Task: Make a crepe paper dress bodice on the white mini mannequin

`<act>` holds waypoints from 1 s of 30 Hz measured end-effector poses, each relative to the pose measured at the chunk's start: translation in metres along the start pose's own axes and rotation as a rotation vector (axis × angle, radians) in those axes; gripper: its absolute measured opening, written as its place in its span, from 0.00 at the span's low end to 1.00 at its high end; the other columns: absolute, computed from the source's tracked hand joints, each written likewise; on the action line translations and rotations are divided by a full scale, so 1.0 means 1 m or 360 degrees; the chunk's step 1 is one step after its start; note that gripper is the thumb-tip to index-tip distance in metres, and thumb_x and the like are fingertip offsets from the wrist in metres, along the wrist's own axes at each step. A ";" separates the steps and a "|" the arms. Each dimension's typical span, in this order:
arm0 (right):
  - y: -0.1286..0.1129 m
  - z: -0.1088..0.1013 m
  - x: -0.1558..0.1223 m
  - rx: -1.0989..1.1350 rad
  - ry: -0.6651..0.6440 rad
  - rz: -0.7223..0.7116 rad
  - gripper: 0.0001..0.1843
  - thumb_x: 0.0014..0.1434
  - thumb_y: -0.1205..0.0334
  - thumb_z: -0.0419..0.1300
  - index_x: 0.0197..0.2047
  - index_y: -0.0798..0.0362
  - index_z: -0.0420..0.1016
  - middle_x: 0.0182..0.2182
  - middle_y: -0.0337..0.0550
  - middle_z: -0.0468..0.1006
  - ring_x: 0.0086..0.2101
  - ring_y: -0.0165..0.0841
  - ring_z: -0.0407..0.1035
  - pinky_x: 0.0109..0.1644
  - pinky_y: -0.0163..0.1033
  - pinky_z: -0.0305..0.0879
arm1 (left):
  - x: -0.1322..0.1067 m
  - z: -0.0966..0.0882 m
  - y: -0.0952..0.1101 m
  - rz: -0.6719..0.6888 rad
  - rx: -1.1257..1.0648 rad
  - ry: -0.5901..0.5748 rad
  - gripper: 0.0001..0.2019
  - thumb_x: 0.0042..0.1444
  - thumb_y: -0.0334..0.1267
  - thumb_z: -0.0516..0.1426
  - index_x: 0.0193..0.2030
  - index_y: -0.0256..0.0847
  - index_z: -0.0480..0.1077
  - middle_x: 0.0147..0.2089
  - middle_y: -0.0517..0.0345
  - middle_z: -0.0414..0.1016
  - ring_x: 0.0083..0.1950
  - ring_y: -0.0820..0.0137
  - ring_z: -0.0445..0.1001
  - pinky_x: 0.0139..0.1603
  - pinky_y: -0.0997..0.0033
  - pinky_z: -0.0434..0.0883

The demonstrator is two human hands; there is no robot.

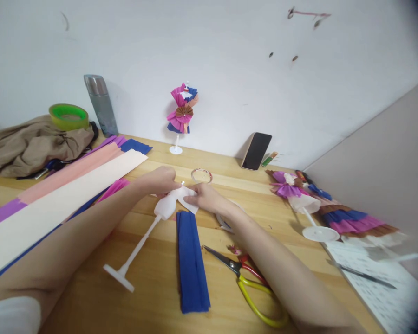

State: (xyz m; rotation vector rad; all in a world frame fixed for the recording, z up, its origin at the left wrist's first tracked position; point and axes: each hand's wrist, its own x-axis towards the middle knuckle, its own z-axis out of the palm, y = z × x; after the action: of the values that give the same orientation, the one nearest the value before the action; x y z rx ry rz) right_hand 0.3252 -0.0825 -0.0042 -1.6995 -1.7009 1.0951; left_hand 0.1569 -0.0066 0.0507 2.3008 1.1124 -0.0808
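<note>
A small white mannequin on a stand [165,206] lies tilted over the table, its round base toward me. White paper [187,198] is around its upper body. My left hand [162,180] is closed at the mannequin's shoulder, apparently on the paper; its fingertips are partly hidden. From the other side, my right hand [207,198] pinches the paper between thumb and fingers. Just below the hands lies a folded strip of blue crepe paper [193,262]. Scissors [235,266] with red and yellow handles rest beside it, partly under my right forearm.
Long crepe paper strips [73,195] cover the left side. Behind them are brown cloth [38,144], a tape roll [69,117] and a bottle [101,105]. A dressed mannequin [183,116] and phone [257,150] stand near the wall. More dressed mannequins [360,220] lie right.
</note>
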 end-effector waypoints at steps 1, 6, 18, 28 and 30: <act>-0.001 0.000 0.001 0.0038 0.0039 0.0033 0.04 0.51 0.64 0.61 0.27 0.55 0.73 0.20 0.35 0.70 0.23 0.28 0.62 0.27 0.33 0.55 | 0.000 -0.001 0.000 -0.0037 -0.0071 0.0006 0.19 0.53 0.43 0.56 0.14 0.39 0.64 0.19 0.49 0.73 0.24 0.64 0.73 0.27 0.70 0.67; 0.002 0.003 0.007 0.0294 0.0340 0.0112 0.11 0.51 0.57 0.64 0.24 0.54 0.69 0.19 0.37 0.71 0.22 0.29 0.62 0.26 0.34 0.56 | 0.007 0.002 -0.006 -0.0107 -0.0410 -0.0085 0.09 0.50 0.40 0.59 0.25 0.39 0.66 0.22 0.55 0.74 0.27 0.65 0.76 0.27 0.73 0.69; -0.005 -0.007 0.005 0.0715 0.0659 -0.0079 0.18 0.45 0.47 0.65 0.22 0.52 0.66 0.19 0.37 0.69 0.20 0.27 0.59 0.23 0.34 0.53 | 0.012 0.017 0.004 0.0031 -0.0691 0.0490 0.14 0.41 0.32 0.64 0.33 0.41 0.64 0.32 0.63 0.69 0.34 0.71 0.70 0.30 0.76 0.65; -0.043 -0.037 -0.032 0.0869 0.0824 -0.0340 0.17 0.43 0.49 0.68 0.23 0.53 0.70 0.18 0.36 0.69 0.19 0.26 0.59 0.23 0.33 0.52 | -0.001 0.010 0.024 0.0460 -0.1439 0.0702 0.31 0.39 0.29 0.66 0.52 0.39 0.62 0.40 0.62 0.65 0.33 0.76 0.69 0.33 0.74 0.70; -0.047 -0.039 -0.037 0.0883 0.0838 -0.0378 0.17 0.44 0.49 0.68 0.24 0.52 0.71 0.19 0.37 0.72 0.20 0.28 0.62 0.24 0.34 0.54 | -0.003 0.010 0.026 0.0550 -0.1536 0.0703 0.41 0.38 0.29 0.67 0.62 0.40 0.58 0.45 0.57 0.67 0.35 0.75 0.71 0.35 0.73 0.71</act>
State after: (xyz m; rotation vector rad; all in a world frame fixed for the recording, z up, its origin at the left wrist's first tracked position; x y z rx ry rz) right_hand 0.3334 -0.1067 0.0625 -1.2461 -1.0993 0.8109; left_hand 0.1759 -0.0269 0.0554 1.5897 0.6759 0.9271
